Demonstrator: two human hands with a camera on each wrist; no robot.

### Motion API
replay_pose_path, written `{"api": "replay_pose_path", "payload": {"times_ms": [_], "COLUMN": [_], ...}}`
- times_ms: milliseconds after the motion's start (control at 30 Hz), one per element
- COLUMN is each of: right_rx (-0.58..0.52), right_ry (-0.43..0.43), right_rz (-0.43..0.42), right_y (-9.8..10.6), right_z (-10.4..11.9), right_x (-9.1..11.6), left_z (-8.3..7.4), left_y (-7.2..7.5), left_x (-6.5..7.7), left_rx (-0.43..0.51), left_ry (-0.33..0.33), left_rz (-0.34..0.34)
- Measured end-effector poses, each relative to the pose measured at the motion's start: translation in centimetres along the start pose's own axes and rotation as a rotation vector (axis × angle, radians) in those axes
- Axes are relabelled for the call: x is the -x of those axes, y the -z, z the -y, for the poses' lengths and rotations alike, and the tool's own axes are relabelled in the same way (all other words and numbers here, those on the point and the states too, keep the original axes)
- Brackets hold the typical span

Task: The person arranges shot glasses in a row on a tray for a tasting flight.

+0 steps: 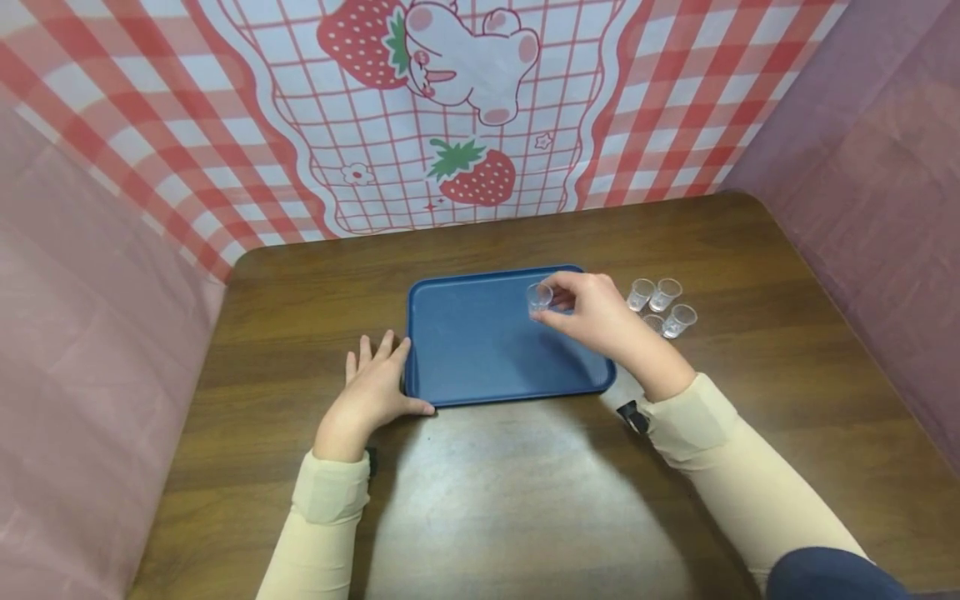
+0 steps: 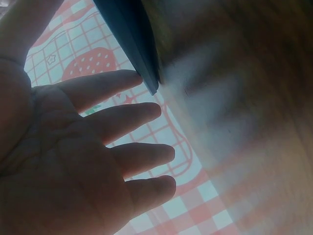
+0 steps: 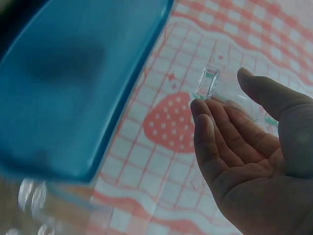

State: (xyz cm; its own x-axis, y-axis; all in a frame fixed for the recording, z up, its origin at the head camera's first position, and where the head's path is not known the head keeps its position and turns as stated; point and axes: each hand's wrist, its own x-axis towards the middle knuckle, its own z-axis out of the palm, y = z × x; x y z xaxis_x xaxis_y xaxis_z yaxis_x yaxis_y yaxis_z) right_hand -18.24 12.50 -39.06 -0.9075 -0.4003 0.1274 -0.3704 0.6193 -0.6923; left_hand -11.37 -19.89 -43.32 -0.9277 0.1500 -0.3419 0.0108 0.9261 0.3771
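Over the right part of a blue tray (image 1: pixel 480 342), my right hand (image 1: pixel 596 312) pinches a small clear cup (image 1: pixel 538 298) between thumb and fingers. In the right wrist view the same cup (image 3: pixel 230 95) shows as see-through with a thick base. My left hand (image 1: pixel 371 387) lies at the tray's left edge, fingers spread, with the thumb by its near left corner. The left wrist view shows the straight fingers (image 2: pixel 137 154), one of them right at the tray's rim (image 2: pixel 142 54).
Several more clear cups (image 1: pixel 665 293) stand close together on the wooden table (image 1: pixel 487 500), just right of the tray. A red-and-white checked cloth with strawberries (image 1: pixel 480 177) hangs behind the table. Pink cloth (image 1: pixel 90 333) borders the left side.
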Motion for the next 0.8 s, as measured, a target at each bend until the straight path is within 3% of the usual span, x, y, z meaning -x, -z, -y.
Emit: {"api": "replay_pose_path", "payload": {"times_ms": [467,800], "right_rx": [-0.052,-0.022], "right_ry": [0.041,0.054], "right_rz": [0.107,0.132], "right_y": [-5.7,-7.6], "right_z": [1.9,3.7], "right_x": [-3.6,-5.4], "left_z": [0.1,-0.1], "left_y": [-0.3,0.0], "left_x": [0.1,-0.1], "left_rx": [-0.004,-0.009], "left_ry": [-0.002,-0.013], "left_rz": [0.005,0.008]}}
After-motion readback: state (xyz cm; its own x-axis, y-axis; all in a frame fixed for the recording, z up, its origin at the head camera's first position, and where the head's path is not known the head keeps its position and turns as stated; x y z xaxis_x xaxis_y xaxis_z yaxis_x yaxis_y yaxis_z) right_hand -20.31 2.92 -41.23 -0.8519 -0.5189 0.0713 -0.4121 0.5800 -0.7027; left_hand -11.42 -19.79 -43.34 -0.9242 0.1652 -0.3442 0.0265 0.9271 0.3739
